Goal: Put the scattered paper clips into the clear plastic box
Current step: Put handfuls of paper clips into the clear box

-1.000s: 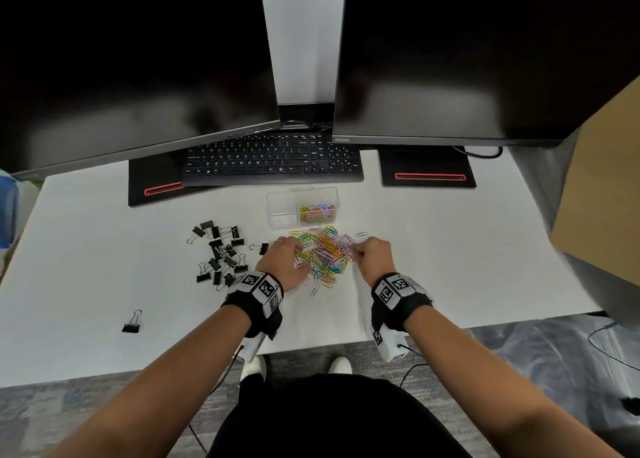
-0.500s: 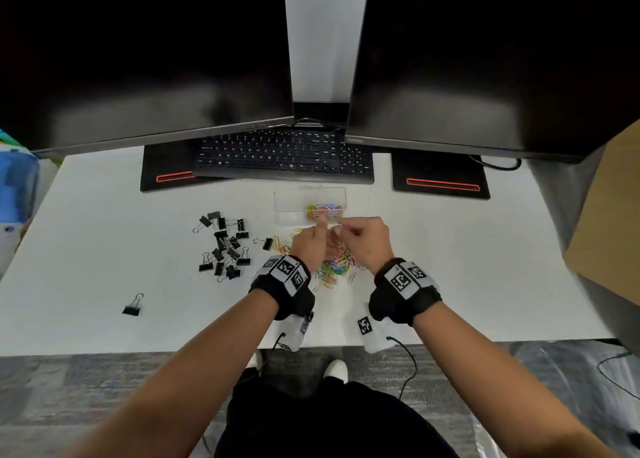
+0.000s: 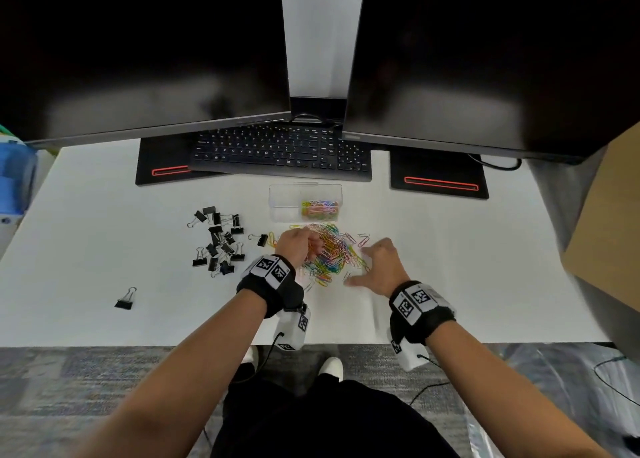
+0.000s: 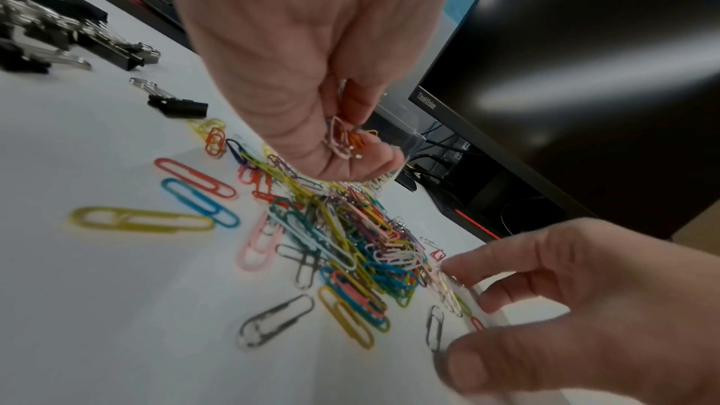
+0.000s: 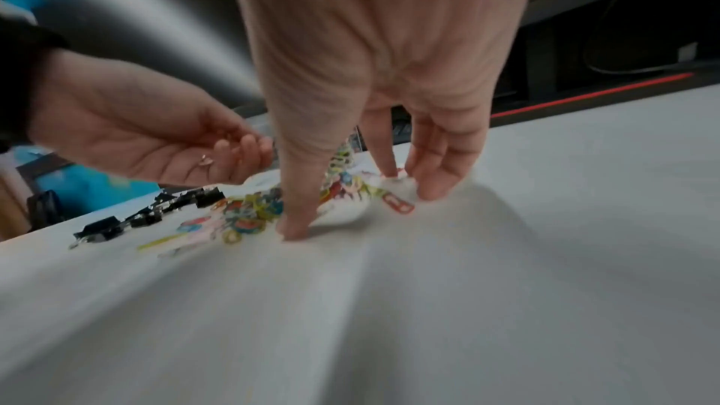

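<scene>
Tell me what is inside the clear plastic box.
The clear plastic box holds a small heap of coloured paper clips at its right end. Its left part looks bare. How many clips there are cannot be counted.

Even, soft overhead light; pale glare smears the monitors (image 3: 485, 59). Head view bows at its edges. The right wrist view is motion-blurred, the desk (image 5: 389, 319) streaked.
</scene>
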`<action>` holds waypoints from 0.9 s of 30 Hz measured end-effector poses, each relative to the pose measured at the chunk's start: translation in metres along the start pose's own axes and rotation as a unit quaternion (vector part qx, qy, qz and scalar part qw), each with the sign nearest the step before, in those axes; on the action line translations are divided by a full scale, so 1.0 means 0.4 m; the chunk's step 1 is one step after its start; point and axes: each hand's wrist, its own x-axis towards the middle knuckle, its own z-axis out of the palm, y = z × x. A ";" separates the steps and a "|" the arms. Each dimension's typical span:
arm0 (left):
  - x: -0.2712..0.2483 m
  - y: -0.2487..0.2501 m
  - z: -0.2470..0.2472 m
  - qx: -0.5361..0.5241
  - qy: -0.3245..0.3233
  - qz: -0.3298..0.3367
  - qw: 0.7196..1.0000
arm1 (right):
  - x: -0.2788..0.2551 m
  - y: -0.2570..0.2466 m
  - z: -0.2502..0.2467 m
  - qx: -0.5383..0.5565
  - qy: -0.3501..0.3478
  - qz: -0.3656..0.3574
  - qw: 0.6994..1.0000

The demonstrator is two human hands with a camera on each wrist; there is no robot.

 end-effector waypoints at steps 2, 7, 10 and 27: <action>0.000 -0.003 0.003 0.003 0.002 0.003 1.000 | -0.004 0.002 0.022 -0.012 0.017 -0.014 1.000; -0.007 -0.001 0.018 0.028 0.003 0.012 1.000 | 0.026 -0.016 0.036 0.006 0.066 -0.045 0.997; -0.009 0.002 0.028 0.018 0.000 0.008 1.000 | 0.048 -0.013 0.039 0.016 0.089 -0.045 0.995; -0.018 0.019 0.047 -0.017 -0.024 -0.054 0.998 | 0.009 -0.156 -0.084 0.126 0.074 -0.152 0.978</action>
